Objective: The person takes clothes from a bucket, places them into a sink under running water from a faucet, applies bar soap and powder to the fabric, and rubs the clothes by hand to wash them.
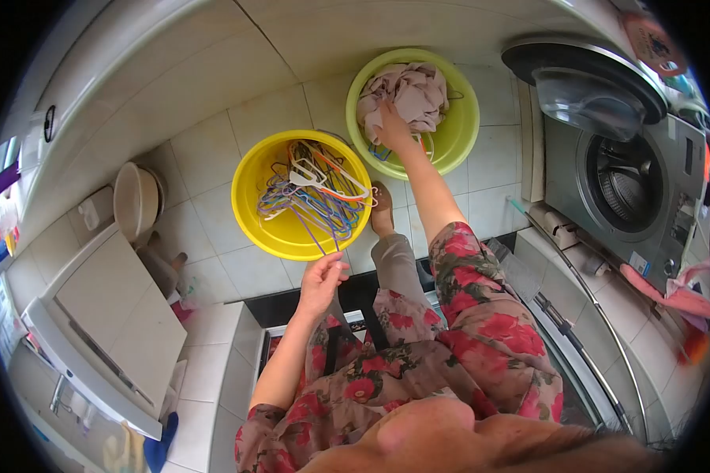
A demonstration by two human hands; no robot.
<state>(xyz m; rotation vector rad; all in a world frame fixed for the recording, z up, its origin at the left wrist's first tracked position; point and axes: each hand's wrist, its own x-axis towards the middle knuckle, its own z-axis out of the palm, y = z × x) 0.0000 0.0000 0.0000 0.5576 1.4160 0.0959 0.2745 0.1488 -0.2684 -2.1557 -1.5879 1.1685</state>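
My left hand (322,284) is closed on the hook end of a purple hanger (314,235) at the near rim of the yellow basin (248,225). That basin holds a tangled heap of hangers in several colours, with a white one (317,180) on top. My right hand (390,126) reaches into the yellow-green basin (465,118) and rests on the pale pink cloth (418,93). Its fingertips are partly lost against the cloth, so whether they grip it is unclear. More hangers (382,151) show beside my right wrist.
A front-loading washing machine (639,185) stands at the right with its door (588,91) open. Nearby are a long pole (580,276) and a pink item (663,293). On the left are a beige basin (136,202) and a white cabinet (122,307). My foot (382,209) is between the basins.
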